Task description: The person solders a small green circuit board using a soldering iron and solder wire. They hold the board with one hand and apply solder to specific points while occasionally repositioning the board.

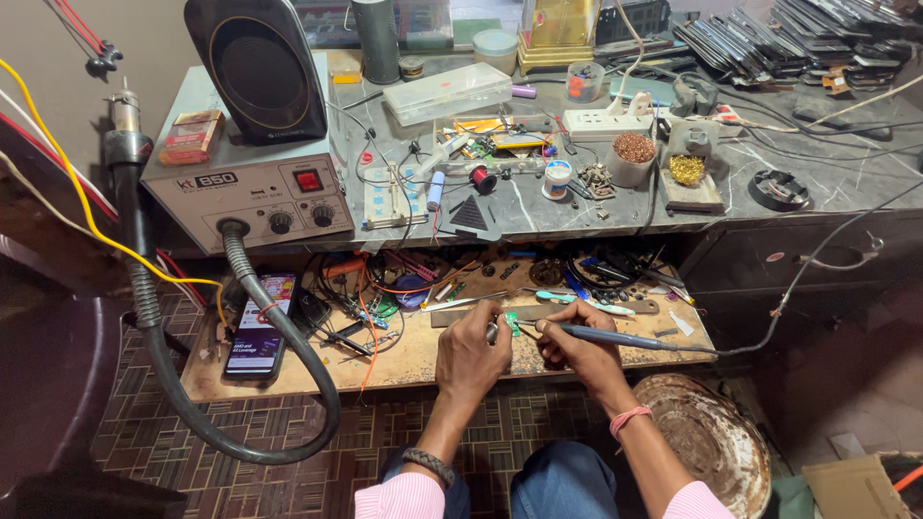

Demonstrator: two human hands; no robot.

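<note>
Hands meet over the low wooden table (pixel 404 370). The left hand (pixel 471 358) has its fingers closed around a small green circuit board (pixel 512 323), pinching it just above the wood. The right hand (pixel 577 351) grips a blue-handled soldering iron (pixel 615 337) like a pen, its tip pointing left at the board, its cord trailing off to the right. A smartphone (pixel 260 327) with a lit screen lies well apart on the left end, beside a thick black hose (pixel 288 336) that curves down from the grey hot-air station (pixel 255 197) on the marble shelf above.
</note>
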